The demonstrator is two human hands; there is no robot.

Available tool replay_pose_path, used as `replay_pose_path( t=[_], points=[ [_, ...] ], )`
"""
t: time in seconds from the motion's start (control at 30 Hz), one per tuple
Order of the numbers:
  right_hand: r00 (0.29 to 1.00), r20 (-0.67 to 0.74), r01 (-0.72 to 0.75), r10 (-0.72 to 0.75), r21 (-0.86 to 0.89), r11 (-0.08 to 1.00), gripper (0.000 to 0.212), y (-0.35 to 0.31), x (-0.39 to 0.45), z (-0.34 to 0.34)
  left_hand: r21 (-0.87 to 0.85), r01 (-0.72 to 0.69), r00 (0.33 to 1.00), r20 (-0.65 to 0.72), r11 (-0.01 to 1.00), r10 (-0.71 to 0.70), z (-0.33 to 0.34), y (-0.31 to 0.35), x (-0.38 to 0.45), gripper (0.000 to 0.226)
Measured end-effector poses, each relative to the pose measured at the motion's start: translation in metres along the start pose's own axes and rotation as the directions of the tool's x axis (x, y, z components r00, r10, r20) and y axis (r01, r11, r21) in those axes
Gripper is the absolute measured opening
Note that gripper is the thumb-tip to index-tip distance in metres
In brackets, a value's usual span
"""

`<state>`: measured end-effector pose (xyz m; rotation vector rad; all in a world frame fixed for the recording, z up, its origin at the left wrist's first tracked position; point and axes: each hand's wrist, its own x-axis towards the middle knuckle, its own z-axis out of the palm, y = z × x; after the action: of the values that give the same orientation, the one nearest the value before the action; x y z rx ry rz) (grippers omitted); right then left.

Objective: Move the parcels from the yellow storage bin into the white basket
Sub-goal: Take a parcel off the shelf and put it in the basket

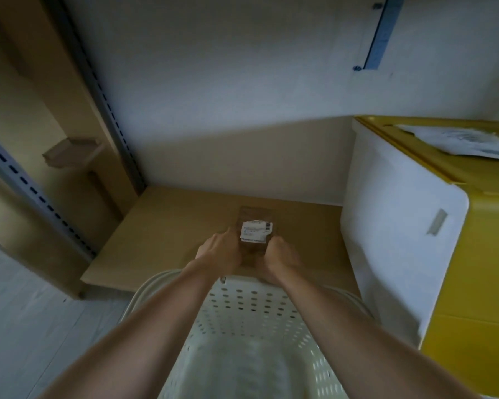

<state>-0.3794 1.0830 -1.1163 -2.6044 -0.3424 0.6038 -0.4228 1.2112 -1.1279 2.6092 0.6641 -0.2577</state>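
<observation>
A small brown cardboard parcel (255, 223) with a white label is held over the brown shelf board, just beyond the far rim of the white perforated basket (251, 318). My left hand (221, 250) grips its left side and my right hand (280, 256) grips its right side, fingers curled round it. The yellow storage bin (478, 254) stands at the right, with a flat grey-white parcel (458, 141) lying in its top.
A brown shelf board (167, 226) lies low between a slotted metal upright (104, 93) at the left and the bin. A white panel (386, 226) leans on the bin's left side. A white wall is behind. Pale floor shows at lower left.
</observation>
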Motion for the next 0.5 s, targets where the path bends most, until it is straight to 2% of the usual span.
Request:
replay_pose_path(
  t=[0.2, 0.3, 0.4, 0.5],
  points=[
    [0.983, -0.096, 0.153, -0.156, -0.038, 0.988, 0.048, -0.016, -0.035, -0.025, 0.069, -0.100, 0.993, -0.056, 0.993, 0.104, -0.039, 0.007, -0.043, 0.022],
    [0.955, -0.142, 0.252, -0.259, -0.061, 0.966, 0.048, -0.025, -0.057, -0.040, 0.061, -0.180, 0.977, -0.107, 0.982, 0.186, -0.064, 0.005, -0.070, 0.039],
    [0.938, -0.176, 0.295, -0.298, -0.041, 0.955, 0.057, -0.033, -0.080, -0.058, 0.059, -0.248, 0.948, -0.192, 0.967, 0.255, -0.086, -0.001, -0.099, 0.059],
    [0.931, -0.186, 0.317, -0.315, -0.018, 0.948, 0.060, -0.041, -0.108, -0.069, 0.037, -0.306, 0.908, -0.289, 0.951, 0.303, -0.098, -0.006, -0.130, 0.062]
  ],
)
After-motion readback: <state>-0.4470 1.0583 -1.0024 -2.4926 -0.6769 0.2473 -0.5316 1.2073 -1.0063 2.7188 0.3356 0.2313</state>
